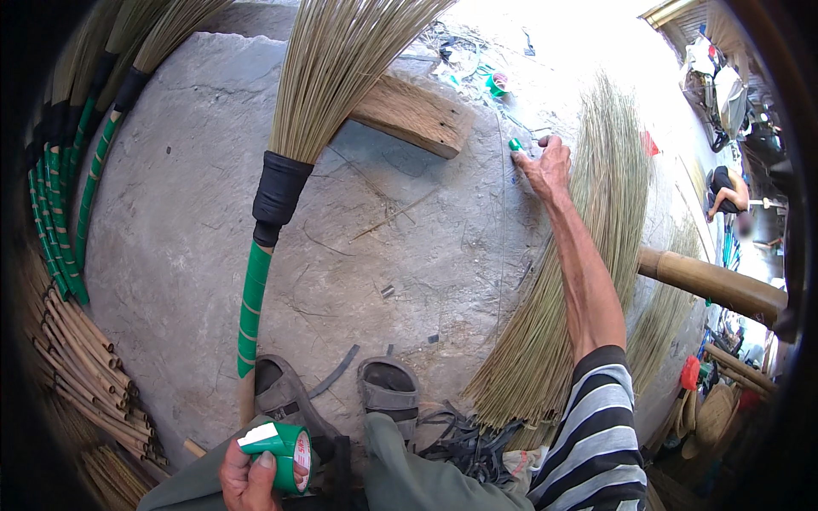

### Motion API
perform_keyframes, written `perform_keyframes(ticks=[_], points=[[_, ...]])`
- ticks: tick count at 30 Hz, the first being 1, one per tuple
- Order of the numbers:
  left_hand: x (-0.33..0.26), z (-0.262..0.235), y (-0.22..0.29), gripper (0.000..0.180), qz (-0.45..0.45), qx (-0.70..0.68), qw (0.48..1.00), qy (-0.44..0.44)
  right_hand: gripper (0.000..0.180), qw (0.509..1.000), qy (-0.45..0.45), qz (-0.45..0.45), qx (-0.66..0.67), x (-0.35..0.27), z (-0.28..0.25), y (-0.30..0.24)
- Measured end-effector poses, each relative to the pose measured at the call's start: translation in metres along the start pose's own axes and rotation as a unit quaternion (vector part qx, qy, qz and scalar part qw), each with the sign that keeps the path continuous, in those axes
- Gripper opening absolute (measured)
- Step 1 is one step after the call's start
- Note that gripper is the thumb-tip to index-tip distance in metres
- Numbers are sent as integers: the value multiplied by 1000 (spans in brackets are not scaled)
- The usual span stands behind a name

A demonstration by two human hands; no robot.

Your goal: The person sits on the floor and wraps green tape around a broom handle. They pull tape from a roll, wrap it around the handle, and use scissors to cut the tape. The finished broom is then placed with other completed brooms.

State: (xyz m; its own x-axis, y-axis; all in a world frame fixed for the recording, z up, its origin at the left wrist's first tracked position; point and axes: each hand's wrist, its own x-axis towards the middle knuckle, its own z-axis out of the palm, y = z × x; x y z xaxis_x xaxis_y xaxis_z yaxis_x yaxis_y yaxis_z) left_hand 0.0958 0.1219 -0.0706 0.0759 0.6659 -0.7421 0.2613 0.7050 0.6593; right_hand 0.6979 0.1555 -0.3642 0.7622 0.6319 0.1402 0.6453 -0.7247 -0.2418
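harsh daylight, blown-out glare at top, dark fisheye-bent edges, sharp centre

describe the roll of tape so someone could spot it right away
Start at the broom lying across the grey concrete floor and follow its green-wrapped handle down to the lower edge. There the left hand holds the roll of tape, the only green ring, with a loose white-backed end sticking out.

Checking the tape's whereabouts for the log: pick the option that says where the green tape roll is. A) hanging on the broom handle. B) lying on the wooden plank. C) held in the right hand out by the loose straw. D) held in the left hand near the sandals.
D: the left hand grips the green tape roll just below the sandals, while the right hand reaches out over the concrete.
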Motion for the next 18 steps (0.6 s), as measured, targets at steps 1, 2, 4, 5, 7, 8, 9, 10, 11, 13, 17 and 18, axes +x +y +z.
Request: perform_keyframes(ticks=[1,2,4,5,7,8,9,10,11,13,17,18], points=[[0,0,-1,33,0,-5,1000,0,52,1000,3,1,-5,-1,-1,-1],[-1,-1,-1,32,-1,-9,1000,2,47,999,-15,-3,29,-2,-3,-2],[0,-4,-3,32,-1,0,1000,2,37,993,-67,12,95,-3,-5,-3],[0,-6,-5,32,-1,5,1000,3,32,987,-61,19,146,-5,-6,-3],[0,-9,-8,32,-1,6,1000,5,23,969,-51,67,231,-7,-8,-3],[0,-11,-9,32,0,6,1000,4,23,966,-39,55,248,-7,-9,-2],[-1,-12,-10,32,2,9,1000,5,23,962,-34,50,265,-7,-9,-2],[-1,-13,-12,32,4,11,1000,4,24,958,-21,51,281,-7,-10,-2],[-2,-13,-13,33,7,13,1000,3,25,947,-11,49,318,-7,-11,-2],[-4,-13,-13,33,7,6,1000,-5,25,943,-9,33,330,-7,-12,-3],[-8,-14,-13,33,15,18,999,-24,21,972,24,-32,233,-7,-19,-5],[-9,-15,-14,33,13,16,999,-25,20,970,23,-50,235,-8,-22,-5]])
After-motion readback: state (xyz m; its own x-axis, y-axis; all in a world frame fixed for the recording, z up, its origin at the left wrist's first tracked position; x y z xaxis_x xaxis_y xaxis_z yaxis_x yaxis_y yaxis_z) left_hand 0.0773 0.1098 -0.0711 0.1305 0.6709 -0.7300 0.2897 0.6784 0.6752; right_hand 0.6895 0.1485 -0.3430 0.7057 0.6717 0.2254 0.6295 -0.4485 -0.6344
